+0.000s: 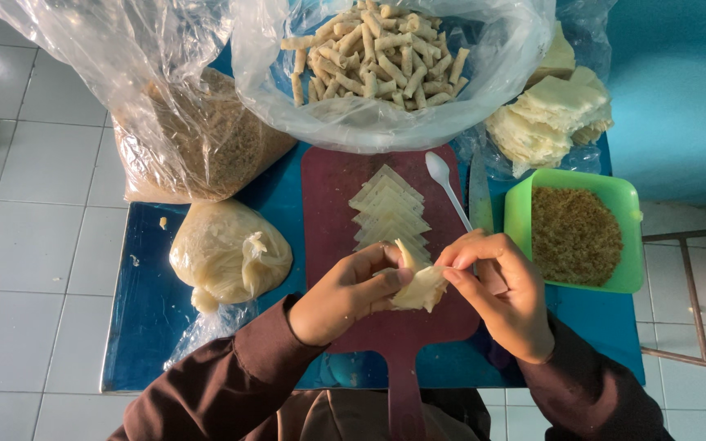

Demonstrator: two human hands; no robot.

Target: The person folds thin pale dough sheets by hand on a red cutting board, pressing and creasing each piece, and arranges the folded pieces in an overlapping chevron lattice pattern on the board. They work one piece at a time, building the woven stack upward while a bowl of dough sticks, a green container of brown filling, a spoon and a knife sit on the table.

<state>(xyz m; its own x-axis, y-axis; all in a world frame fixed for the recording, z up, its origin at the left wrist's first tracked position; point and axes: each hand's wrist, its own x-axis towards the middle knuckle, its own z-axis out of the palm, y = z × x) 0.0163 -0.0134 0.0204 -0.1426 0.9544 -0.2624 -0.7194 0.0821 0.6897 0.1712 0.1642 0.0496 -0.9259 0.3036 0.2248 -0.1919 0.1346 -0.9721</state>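
Both hands hold one pale wrapper sheet (419, 287) just above a dark red cutting board (332, 181). My left hand (346, 294) pinches its left side between thumb and fingers. My right hand (499, 287) grips its right edge with the fingertips. The sheet is partly folded, with one corner sticking up. Behind the hands, several triangular wrappers (388, 209) lie overlapped in a row on the board. A white plastic spoon (444, 183) rests by the board's right edge.
A green square bowl (516, 214) of brown crumbly filling stands at the right. A clear bag of finished small rolls (379, 54) sits at the back, a stack of wrappers (552, 117) at back right. Two more bags (202, 139), (228, 253) lie on the blue table (150, 300).
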